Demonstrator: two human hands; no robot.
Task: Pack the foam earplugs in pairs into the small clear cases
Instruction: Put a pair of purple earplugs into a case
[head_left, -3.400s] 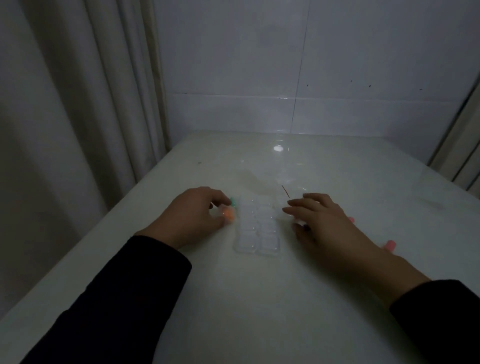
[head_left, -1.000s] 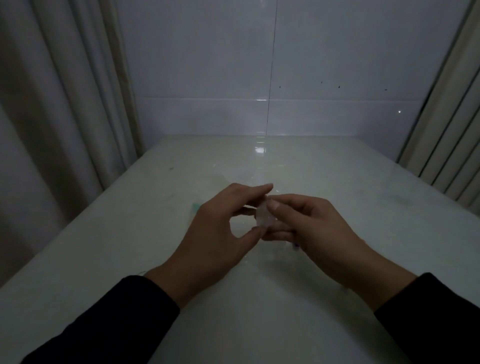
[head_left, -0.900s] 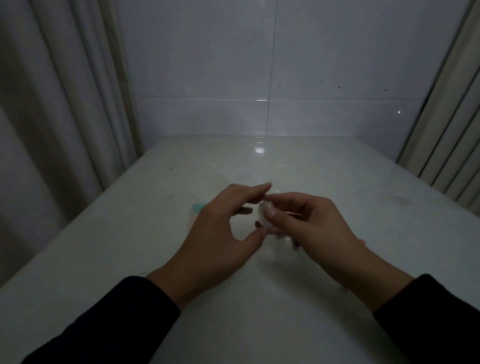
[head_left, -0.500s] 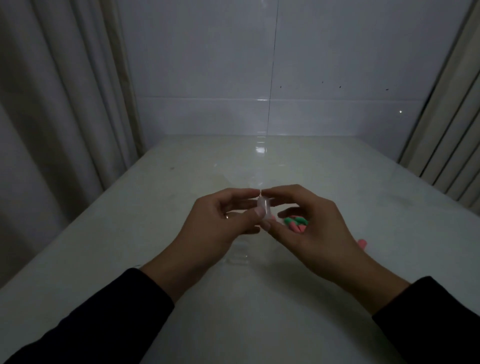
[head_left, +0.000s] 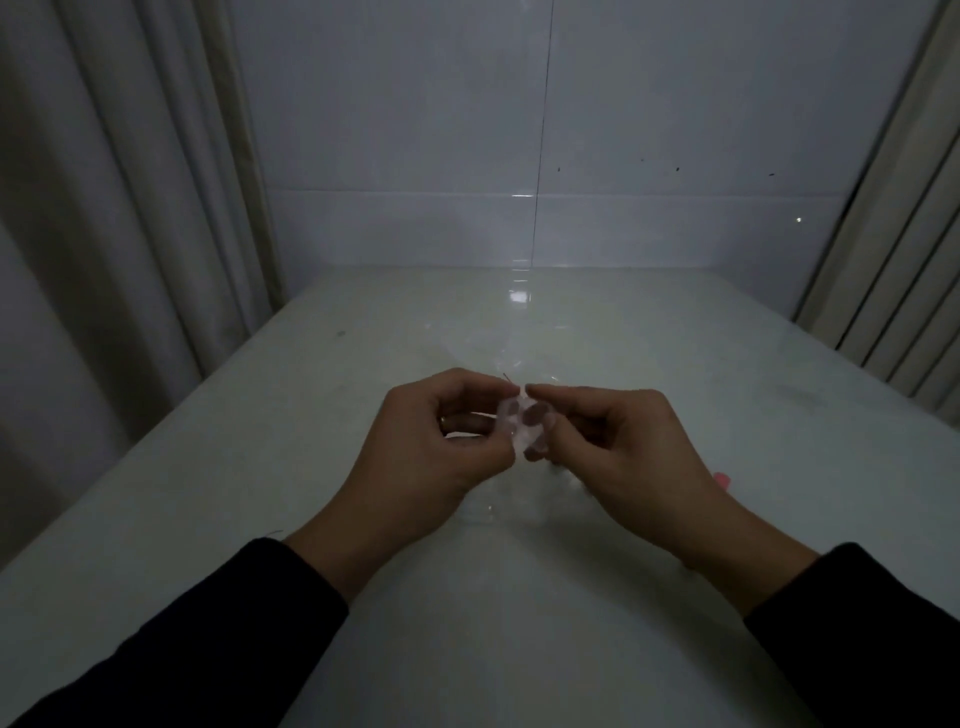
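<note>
Case held between both hands, lid step in hand

Case first: I have one small clear case (head_left: 523, 422) lifted off the surface (head_left: 519, 597), pinched between both hands at mid-frame. My left hand (head_left: 431, 462) grips its left edge, fingers (head_left: 467, 387) curled over the top and the thumb underneath. My right hand (head_left: 623, 457) pinches the right edge the same way, its fingers (head_left: 566, 397) bent round the case. Neither hand is slack; both are closed on the plastic.

Through the clear wall I see dark rounded shapes, which I take to be fingertips or earplugs inside; the light is too dim to tell which. I judge the step to be opening or snapping shut this one case.

More clear cases (head_left: 493, 512) lie on the surface just below my hands, hard to count. One pink earplug (head_left: 723, 479) peeks out beside my right wrist.

Next move calls for a small, even squeeze or prise at the seam, keeping the case level so nothing spills, then setting it down and reaching for the loose earplug.

No brand, label or writing is legible anywhere.
</note>
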